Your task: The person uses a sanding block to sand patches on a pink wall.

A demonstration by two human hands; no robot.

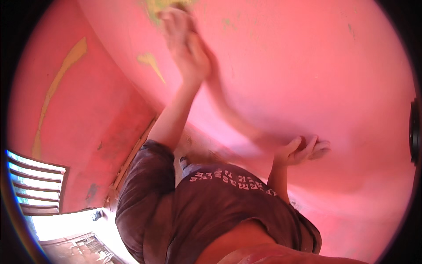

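Note:
My left hand (188, 46) is raised high against a pink painted wall (296, 82), its fingers at a worn yellow-green patch (153, 8). It is blurred. Something dark shows beside the fingertips; whether it is a held thing or shadow, I cannot tell. Lower and to the right, my right hand (300, 151) is close to the same wall, thumb and fingers apart. A dark area between its thumb and forefinger looks like shadow, and I see no held thing there. The shadow of an arm runs across the wall between both hands.
A second, redder wall (82, 115) meets this one at a corner on the left, with a long yellowish streak (54, 82). Below are a slatted window (38, 184) and a bright opening (66, 226). A dark round-edged object (413, 132) sits at the right rim.

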